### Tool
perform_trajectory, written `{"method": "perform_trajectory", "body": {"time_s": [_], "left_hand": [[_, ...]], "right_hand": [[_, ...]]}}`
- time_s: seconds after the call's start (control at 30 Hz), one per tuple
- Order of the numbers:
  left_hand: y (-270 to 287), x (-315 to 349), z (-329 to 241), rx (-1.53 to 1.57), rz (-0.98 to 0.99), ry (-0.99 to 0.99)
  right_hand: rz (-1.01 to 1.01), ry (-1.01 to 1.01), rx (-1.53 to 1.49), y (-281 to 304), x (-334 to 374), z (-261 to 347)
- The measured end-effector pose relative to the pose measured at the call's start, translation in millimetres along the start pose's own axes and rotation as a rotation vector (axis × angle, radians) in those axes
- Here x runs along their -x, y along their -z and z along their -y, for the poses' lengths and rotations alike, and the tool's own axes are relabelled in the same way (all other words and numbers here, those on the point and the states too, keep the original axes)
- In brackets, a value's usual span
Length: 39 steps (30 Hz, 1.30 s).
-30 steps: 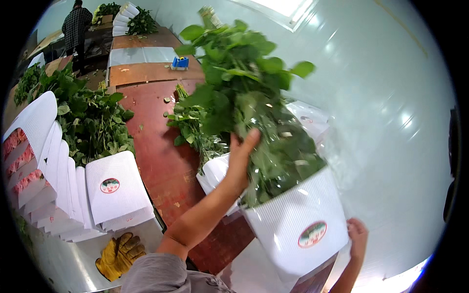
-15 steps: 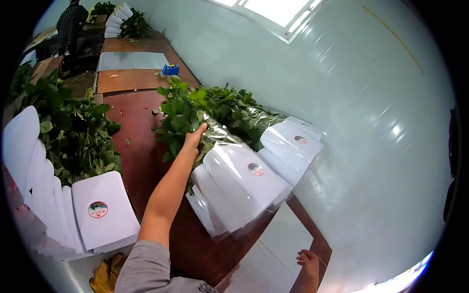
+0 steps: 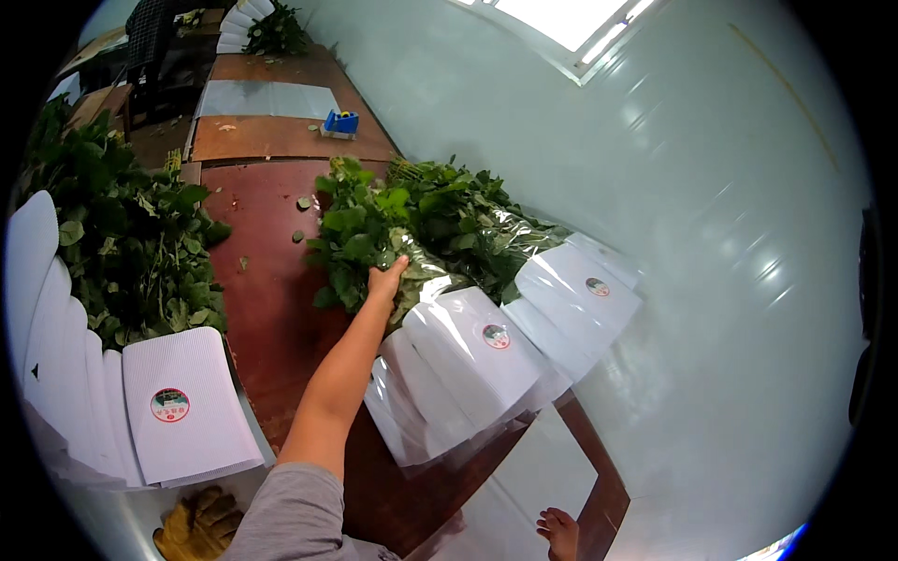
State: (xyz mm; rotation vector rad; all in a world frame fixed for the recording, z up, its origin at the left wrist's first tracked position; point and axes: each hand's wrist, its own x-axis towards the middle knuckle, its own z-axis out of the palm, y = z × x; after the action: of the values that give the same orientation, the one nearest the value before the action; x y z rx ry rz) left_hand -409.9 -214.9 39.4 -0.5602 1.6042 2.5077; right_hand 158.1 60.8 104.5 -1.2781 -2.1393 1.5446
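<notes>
A pale flat sheet (image 3: 267,98) lies across the brown wooden tabletop (image 3: 248,142); a blue tape dispenser (image 3: 342,122) stands beside it, towards the wall (image 3: 711,309). A loose leaf (image 3: 298,237) rests on the red tabletop (image 3: 271,290). One yellow-brown work glove (image 3: 199,525) lies at lower left. The wall is pale and shiny — a yellowish streak (image 3: 784,92) marks its upper right. The window (image 3: 564,21) above is bright. At far left stands a person (image 3: 150,42) in dark checked clothing — partly cut off.

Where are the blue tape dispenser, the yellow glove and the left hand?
Blue tape dispenser (image 3: 342,123): head view, blue body.
Yellow glove (image 3: 199,525): head view, its middle.
Left hand (image 3: 385,280): head view, back of hand.
</notes>
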Motion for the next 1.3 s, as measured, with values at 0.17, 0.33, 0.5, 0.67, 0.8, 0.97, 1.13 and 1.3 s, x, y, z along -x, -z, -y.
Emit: {"method": "perform_trajectory", "body": {"time_s": [0.17,0.33,0.5,0.67,0.8,0.97,1.13,1.3], "left_hand": [[5,10,-9,0.083,0.057,0.054],[-4,-5,3,0.352,0.216,-0.022],[-14,21,-5,0.154,0.035,-0.055],[-8,-21,39,0.033,0.008,-0.186],[6,-25,7,-0.199,-0.210,-0.361],[11,210,-86,0.392,0.338,-0.514],[24,485,-42,0.283,1.244,-0.491],[52,609,22,-0.285,1.942,-0.870]], "right_hand": [[-0.005,-0.015,0.016,-13,16,-13],[-0.071,-0.057,-0.050,-32,11,-16],[-0.027,0.012,-0.114,-51,18,-19],[-0.021,-0.007,-0.171,-62,38,-41],[0.033,0.002,-0.200,-66,58,-35],[0.354,-0.093,-0.619,-113,81,-23],[1.062,-0.002,-0.966,-190,146,48],[1.056,0.240,-0.457,-202,166,26]]}}
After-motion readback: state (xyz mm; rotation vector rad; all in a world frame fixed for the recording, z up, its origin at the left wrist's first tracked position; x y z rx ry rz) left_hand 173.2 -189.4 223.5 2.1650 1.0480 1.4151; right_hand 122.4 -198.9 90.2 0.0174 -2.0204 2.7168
